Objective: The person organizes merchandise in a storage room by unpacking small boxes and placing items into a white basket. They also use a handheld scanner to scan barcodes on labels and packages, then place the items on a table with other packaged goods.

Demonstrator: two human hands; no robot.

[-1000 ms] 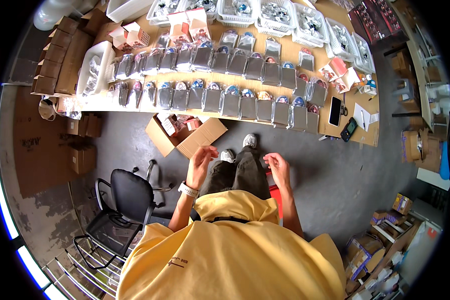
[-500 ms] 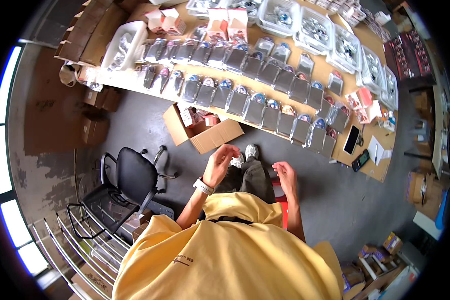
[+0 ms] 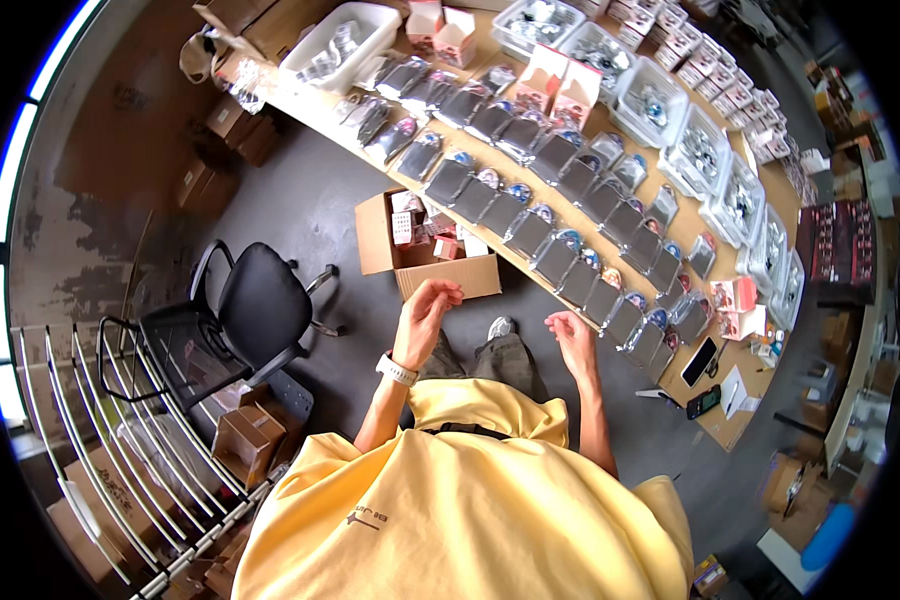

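My left hand, with a pale watch at the wrist, hovers in the air in front of an open cardboard box. Its fingers are loosely bent, and nothing shows in them. To the right, my right hand hangs by the table's near edge, fingers half curled and empty as far as I see. Inside the box on the floor lie small red and white cartons. On the table are slanting rows of flat dark-grey packets with colourful round tops, in clear wrapping.
Clear plastic tubs of small wrapped parts line the table's far side; a white tub stands far left. Open red-and-white boxes sit among them. A phone lies near the right end. Left are a black swivel chair and a rack.
The view has turned, so the table now slants more steeply and the box's contents show more fully. Both hands stay raised in front of me; the left hand's fingers look more curled.
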